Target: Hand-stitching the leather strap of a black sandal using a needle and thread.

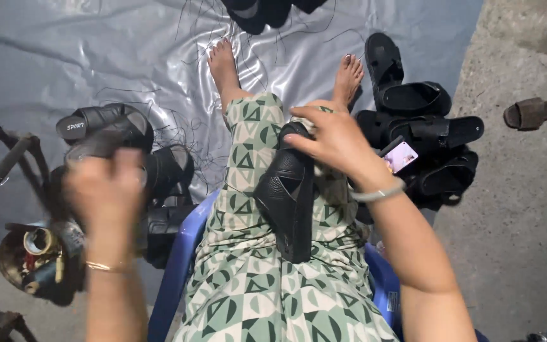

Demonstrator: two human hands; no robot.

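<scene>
A black leather sandal (288, 193) lies along the person's lap, on green patterned trousers (267, 278), its toe end pointing toward the feet. The right hand (332, 140) rests on the sandal's upper end, fingers curled over the strap and gripping it; a pale bangle sits at that wrist. The left hand (106, 190) is raised off to the left side, blurred by motion, fingers bunched together; whether it pinches anything cannot be told. A thin gold bangle shows on that wrist.

The person sits on a blue plastic chair (182, 266), bare feet out on a grey plastic sheet (64, 57) spread over the floor. Loose dark threads (178, 136) lie scattered on the sheet near the left foot. A heap of black sandals (128, 145) sits at the sheet's left edge, just behind the left hand, and a second heap of black sandals (419, 126) lies by its right edge, with a phone (400, 156) propped among them. A round container of small items (36, 256) stands at the lower left. A brown slipper (532, 113) lies apart on the bare concrete floor (520, 221) to the right.
</scene>
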